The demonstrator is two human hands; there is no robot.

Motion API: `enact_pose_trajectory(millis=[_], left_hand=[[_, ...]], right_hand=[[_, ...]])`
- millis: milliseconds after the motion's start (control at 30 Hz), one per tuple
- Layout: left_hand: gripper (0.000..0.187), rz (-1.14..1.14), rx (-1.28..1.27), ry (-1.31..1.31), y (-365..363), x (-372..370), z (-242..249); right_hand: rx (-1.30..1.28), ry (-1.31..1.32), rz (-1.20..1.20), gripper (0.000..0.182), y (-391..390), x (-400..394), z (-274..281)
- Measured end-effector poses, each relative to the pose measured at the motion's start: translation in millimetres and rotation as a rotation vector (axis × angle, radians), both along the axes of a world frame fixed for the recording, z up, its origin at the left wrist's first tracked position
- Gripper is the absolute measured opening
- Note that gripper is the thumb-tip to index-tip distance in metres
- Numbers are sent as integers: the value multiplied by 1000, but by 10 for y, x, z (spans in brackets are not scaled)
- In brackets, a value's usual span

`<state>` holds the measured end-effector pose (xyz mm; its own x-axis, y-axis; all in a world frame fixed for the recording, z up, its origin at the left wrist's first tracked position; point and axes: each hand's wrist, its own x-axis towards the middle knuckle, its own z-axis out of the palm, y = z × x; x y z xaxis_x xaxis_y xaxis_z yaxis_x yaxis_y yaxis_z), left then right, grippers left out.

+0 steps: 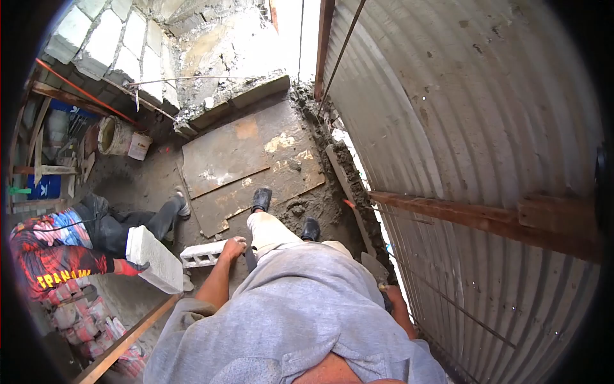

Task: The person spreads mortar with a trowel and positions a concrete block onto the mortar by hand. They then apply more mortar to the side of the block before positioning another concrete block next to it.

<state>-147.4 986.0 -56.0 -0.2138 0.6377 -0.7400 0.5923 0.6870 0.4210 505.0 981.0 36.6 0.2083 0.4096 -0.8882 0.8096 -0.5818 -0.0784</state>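
Note:
My left hand (pixel 236 246) is closed at the right end of a grey concrete hollow block (pixel 202 255), whose open cells face me. Low at my other side, my right hand (pixel 392 296) is wrapped around the handle of a trowel (pixel 374 267); the blade points forward and my sleeve and body partly hide the grip. Just left of my block, a co-worker's gloved hand (pixel 133 267) holds another concrete block (pixel 155 259) tilted on edge.
Mortar-smeared boards (pixel 224 153) lie ahead of my boots. A corrugated metal wall (pixel 473 115) with a wooden beam (pixel 460 214) runs along my right. A block wall (pixel 102 38), buckets (pixel 115 136) and stacked packages (pixel 83 320) are at left, near a wooden plank (pixel 131 336).

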Motion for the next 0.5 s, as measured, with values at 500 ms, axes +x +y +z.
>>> enact_pose_trajectory(millis=[500], left_hand=[[77,290,-131,113,878,-295,-31]], right_hand=[[44,-28,388,41,1640,-1614,-610]])
